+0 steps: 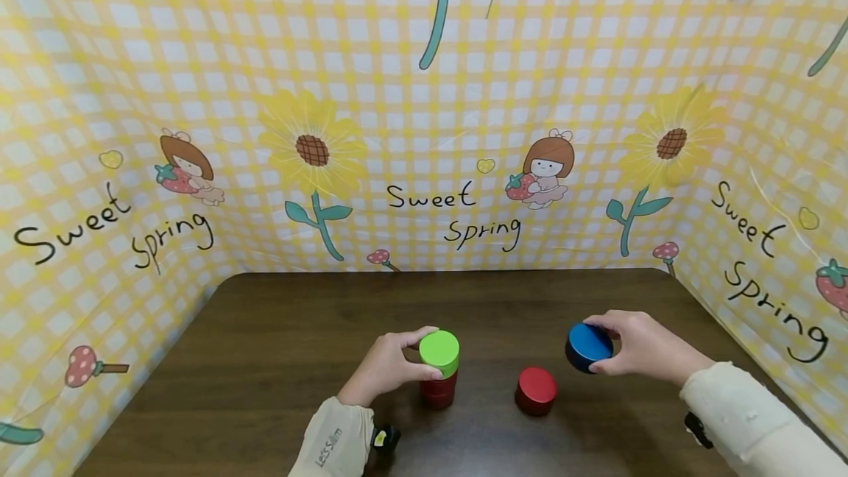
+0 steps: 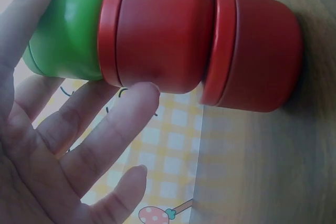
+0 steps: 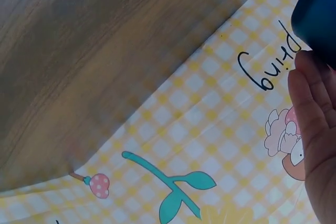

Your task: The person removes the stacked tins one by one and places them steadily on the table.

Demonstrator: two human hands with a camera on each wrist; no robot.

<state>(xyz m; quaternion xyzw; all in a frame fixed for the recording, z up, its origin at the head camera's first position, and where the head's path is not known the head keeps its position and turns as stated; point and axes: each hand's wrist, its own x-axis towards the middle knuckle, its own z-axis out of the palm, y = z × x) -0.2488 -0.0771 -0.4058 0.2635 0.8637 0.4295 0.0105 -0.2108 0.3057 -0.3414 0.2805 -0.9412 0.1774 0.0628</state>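
The left hand (image 1: 384, 368) grips a green tin (image 1: 439, 352), thumb and fingers curled round it, atop a stack of two red tins (image 2: 210, 43) on the table (image 1: 265, 344). A lone red tin (image 1: 536, 390) stands right of the stack. Farther right, the right hand (image 1: 639, 348) holds a blue tin (image 1: 588, 347), tilted, above the table.

Head cam looked down and forward over the table (image 1: 278, 330); left wrist cam sat close on the can stack (image 2: 173, 40), right wrist cam faced the checked backdrop (image 3: 220, 129), both shared with head.
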